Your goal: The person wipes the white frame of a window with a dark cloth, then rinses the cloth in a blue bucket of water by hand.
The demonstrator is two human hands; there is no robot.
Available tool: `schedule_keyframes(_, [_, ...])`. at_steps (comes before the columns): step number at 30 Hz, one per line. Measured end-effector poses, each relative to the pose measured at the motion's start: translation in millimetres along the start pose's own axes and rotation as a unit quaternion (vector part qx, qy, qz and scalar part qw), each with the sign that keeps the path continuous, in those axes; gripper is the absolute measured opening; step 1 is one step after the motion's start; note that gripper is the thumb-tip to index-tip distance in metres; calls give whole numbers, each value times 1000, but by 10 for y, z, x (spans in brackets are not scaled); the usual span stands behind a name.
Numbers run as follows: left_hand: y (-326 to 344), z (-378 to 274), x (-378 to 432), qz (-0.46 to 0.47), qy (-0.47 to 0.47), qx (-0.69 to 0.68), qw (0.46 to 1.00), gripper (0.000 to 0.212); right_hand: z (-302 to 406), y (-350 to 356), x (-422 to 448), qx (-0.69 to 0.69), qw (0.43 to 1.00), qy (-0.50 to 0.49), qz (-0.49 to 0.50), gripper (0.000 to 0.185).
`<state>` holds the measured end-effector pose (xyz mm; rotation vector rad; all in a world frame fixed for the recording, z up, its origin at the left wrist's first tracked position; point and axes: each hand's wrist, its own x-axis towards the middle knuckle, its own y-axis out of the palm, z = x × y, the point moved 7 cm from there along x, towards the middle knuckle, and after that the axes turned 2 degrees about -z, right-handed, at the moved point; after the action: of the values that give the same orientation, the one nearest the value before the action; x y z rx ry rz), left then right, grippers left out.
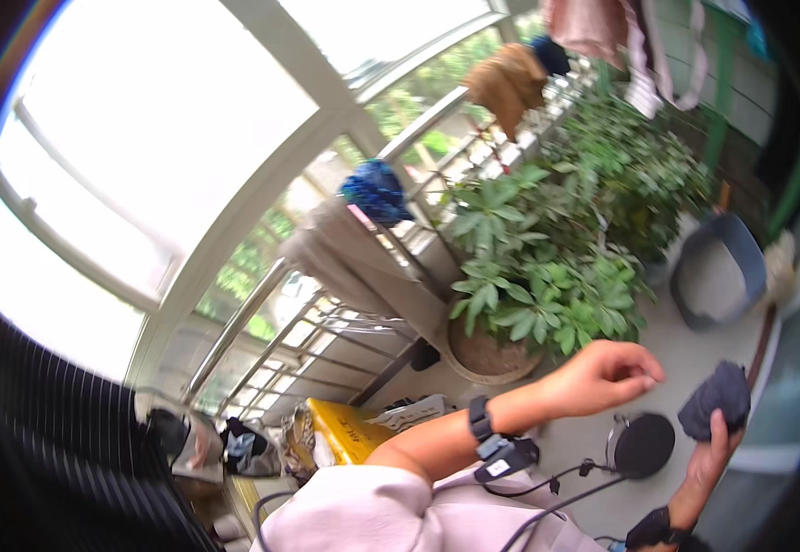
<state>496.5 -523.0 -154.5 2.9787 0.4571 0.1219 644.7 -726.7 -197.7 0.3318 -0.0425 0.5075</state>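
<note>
My left hand (607, 383), with a black strap and small device at the wrist, reaches over the floor beside the potted plant (545, 303). Its fingers are curled, and nothing is seen in them; blur hides whether the fingertips meet. At the lower right my right hand (710, 448) grips a bunched dark grey cloth (716, 402), thumb on its near side. A black band circles that wrist. Between the two arms is a black round object (643, 445) with a thin frame, and black cables run near it. The cloth and my left hand are apart.
A blue-grey basin (717, 272) stands on the floor beyond my hands. Metal railings (234, 338) below the windows carry a beige cloth (352, 255), a blue cloth (376, 192) and a brown cloth (507, 83). Pink clothing (586, 27) hangs above. A yellow package (345, 431) lies left.
</note>
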Motion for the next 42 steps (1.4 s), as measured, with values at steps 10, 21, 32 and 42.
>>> schedule_keyframes(10, [-720, -198, 983, -32, 61, 38, 997, 47, -413, 629, 1543, -26, 981, 33, 190, 93])
schedule_keyframes(21, [-1192, -520, 1221, -65, 45, 0, 997, 90, -442, 2309, 2207, 58, 862, 154, 480, 47])
schedule_keyframes(32, [-1376, -784, 636, -351, 13, 72, 933, 87, -760, 3398, 1956, 137, 574, 271, 760, 49])
schedule_keyframes(42, [-1197, -692, 309, -451, -38, 84, 888, 69, -1024, 3572, 1541, 143, 475, 346, 797, 56])
